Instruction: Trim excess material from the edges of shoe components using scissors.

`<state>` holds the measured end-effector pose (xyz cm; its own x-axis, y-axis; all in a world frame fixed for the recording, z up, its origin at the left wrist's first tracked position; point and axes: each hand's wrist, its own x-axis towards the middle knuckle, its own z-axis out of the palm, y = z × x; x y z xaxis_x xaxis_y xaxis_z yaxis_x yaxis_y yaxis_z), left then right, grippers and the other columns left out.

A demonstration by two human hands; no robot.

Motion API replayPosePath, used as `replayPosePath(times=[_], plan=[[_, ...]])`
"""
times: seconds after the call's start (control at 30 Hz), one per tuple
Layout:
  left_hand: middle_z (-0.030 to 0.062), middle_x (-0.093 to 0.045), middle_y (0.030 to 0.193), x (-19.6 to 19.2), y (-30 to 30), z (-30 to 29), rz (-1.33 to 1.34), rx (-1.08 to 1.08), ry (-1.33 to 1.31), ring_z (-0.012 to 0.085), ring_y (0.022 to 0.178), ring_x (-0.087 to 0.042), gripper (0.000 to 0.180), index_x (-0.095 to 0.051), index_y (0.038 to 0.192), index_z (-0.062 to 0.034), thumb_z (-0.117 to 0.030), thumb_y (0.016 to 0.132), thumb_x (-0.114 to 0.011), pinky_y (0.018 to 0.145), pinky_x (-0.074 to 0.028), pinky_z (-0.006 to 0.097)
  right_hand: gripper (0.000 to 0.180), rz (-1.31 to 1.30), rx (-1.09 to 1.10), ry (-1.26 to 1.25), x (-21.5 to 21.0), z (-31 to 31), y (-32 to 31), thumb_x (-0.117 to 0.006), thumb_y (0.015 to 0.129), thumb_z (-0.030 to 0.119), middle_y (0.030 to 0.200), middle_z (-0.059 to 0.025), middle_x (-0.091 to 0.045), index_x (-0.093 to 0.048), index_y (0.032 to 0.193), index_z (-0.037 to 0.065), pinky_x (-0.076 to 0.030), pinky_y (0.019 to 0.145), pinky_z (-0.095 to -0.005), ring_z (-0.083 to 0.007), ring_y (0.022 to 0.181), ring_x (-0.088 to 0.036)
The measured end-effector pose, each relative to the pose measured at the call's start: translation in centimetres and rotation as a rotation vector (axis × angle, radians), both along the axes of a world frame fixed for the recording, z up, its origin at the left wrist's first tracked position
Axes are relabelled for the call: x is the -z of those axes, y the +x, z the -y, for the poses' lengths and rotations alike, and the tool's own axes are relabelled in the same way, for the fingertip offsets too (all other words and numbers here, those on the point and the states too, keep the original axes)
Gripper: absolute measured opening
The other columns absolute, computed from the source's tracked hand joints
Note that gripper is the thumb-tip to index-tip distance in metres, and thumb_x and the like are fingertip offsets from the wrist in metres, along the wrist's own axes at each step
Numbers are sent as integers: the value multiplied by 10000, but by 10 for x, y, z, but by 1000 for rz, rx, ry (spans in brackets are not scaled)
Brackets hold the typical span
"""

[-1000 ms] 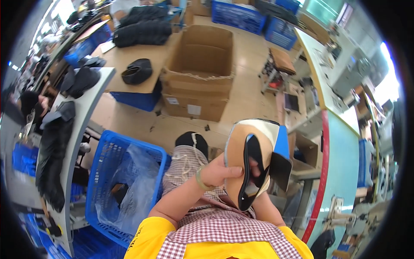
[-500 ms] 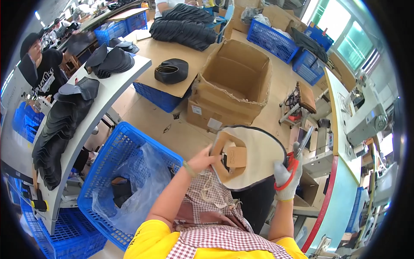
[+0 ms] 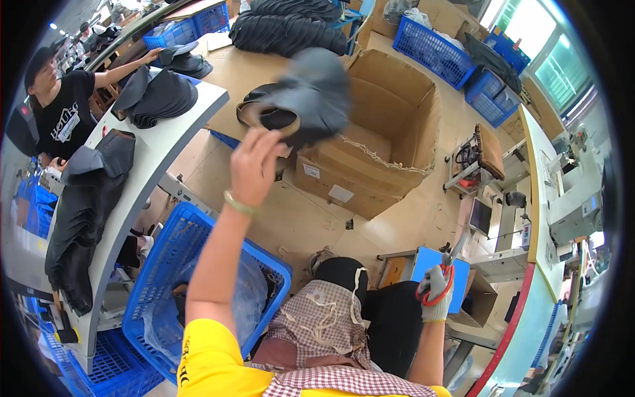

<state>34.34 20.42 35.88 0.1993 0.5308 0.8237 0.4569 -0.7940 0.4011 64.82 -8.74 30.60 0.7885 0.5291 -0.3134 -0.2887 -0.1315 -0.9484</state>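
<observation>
My left hand (image 3: pixel 253 172) is raised and reaches forward, its fingers closed on the tan-lined rim of a black shoe upper (image 3: pixel 316 96). The upper is smeared by motion and hangs in the air, partly over the left side of the cardboard box (image 3: pixel 360 195). Behind it a similar black piece (image 3: pixel 254 96) lies on a cardboard-topped stand. On my right side, low down, my gloved right hand (image 3: pixel 433 290) is closed around red-handled scissors (image 3: pixel 450 272). Their blades point up and away from me, touching nothing.
A blue basket (image 3: pixel 140 291) with clear plastic stands at my left. Beyond it a curved white table (image 3: pixel 162 149) carries overlapping black pieces (image 3: pixel 92 205). A person (image 3: pixel 69 109) there reaches toward a stack. More black pieces (image 3: pixel 288 34) lie at the back. A sewing machine (image 3: pixel 575 215) stands right.
The upper has left my lap and right hand; my left hand has swung it forward, its dark side now showing. My right hand still has the scissors. The person at the left has stretched out an arm.
</observation>
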Motion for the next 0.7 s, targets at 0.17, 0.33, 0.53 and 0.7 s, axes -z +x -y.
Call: replayPosePath(times=[0.17, 0.33, 0.53, 0.7], plan=[[103, -570, 873, 71, -27, -129, -382, -256, -128, 316, 794, -604, 154, -656, 978, -80, -153, 846, -625, 698, -487, 417, 428, -96, 74, 80, 17, 0, 6, -477, 848, 57, 648, -38, -462, -425, 1272, 81, -370, 365, -217, -78, 421, -411], [113, -552, 933, 103, -18, -157, -428, -215, -197, 329, 839, -599, 202, -629, 1036, -99, -181, 851, -629, 696, -493, 433, 417, -131, 55, 24, 15, 2, 11, -466, 855, 58, 637, -29, -467, -426, 1270, 77, -368, 372, -200, -70, 425, -409], [162, -484, 1090, 122, -20, -161, -120, -384, -282, 397, 966, -536, 426, -482, 1121, -57, -222, 793, -700, 795, -469, 449, 350, -158, -9, -3, 29, 1, 19, -457, 911, 108, 671, -16, -508, -451, 1261, 95, -380, 387, -173, -53, 450, -429], [174, -532, 1059, 129, -58, -112, -20, -341, -194, 364, 880, -547, 386, -503, 1105, -31, -187, 809, -697, 786, -466, 422, 340, -191, -27, 113, 33, 3, 22, -514, 960, 242, 740, -13, -554, -487, 1259, 81, -386, 411, -178, -46, 493, -452]])
